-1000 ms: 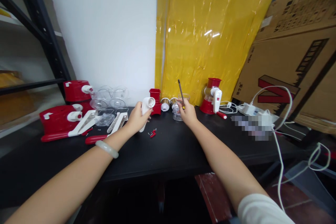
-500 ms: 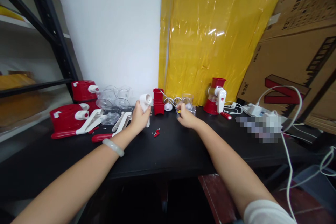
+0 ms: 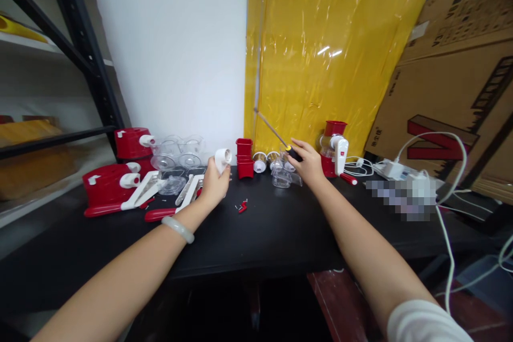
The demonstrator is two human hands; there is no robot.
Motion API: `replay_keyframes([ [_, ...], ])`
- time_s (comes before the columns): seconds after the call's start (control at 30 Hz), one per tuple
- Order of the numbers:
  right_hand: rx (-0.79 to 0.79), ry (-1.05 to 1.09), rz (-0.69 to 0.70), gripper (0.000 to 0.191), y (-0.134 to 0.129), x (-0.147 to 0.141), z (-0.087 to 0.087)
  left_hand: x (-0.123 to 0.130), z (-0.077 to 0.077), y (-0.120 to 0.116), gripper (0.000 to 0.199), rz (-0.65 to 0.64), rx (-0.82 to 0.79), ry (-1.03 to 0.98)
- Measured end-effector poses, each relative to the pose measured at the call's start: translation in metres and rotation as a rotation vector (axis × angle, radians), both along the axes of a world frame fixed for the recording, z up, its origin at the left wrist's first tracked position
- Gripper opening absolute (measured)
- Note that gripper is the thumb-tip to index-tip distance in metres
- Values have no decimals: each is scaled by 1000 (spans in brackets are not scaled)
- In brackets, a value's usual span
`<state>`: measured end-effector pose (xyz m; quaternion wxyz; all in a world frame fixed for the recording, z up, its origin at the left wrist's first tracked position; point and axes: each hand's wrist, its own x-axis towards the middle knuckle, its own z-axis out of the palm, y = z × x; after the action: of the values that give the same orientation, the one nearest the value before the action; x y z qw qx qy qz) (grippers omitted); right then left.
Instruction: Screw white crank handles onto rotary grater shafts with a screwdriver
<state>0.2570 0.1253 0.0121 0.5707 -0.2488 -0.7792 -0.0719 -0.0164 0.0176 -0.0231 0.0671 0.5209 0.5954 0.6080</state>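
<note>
My left hand (image 3: 215, 187) is closed around a white plastic part (image 3: 223, 158) with a round socket at its top, held up over the black table; its lower portion is hidden by my fingers. In my right hand (image 3: 309, 164) is a screwdriver (image 3: 274, 132) with a black and yellow handle, its long shaft pointing up and left, apart from the white part. Small red pieces (image 3: 243, 206) and loose screws lie on the tabletop between my hands. Behind them stands a red plastic hopper (image 3: 245, 158), beside small metal drums (image 3: 259, 162) and clear plastic parts (image 3: 282, 178).
Red bases (image 3: 105, 184), white-and-red crank handles (image 3: 162, 214) and clear plastic cups (image 3: 172, 149) crowd the left. An assembled red-and-white rotary grater (image 3: 335, 144) stands at the right, near a power strip with white cables (image 3: 390, 170). A large cardboard box (image 3: 452, 101) leans at the right.
My right hand has moved right and slightly up, swinging the screwdriver's tip upward, away from the table. My left hand still grips the white part in nearly the same place.
</note>
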Motion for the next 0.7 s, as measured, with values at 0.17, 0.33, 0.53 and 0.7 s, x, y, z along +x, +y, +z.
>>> replay_keyframes([
  [0.17, 12, -251, -41, 27, 5, 6, -7, 4, 4, -5, 28, -51, -23, -40],
  [0.33, 34, -249, -67, 21, 11, 11, -25, 5, 5, -8, 27, -16, -21, 61],
  [0.53, 30, -322, 47, 11, 18, 6, -31, 2, 1, -3, 30, 8, -43, 103],
  [0.7, 11, -383, 42, 9, 15, 8, -36, 3, 2, -2, 33, -41, -43, 47],
])
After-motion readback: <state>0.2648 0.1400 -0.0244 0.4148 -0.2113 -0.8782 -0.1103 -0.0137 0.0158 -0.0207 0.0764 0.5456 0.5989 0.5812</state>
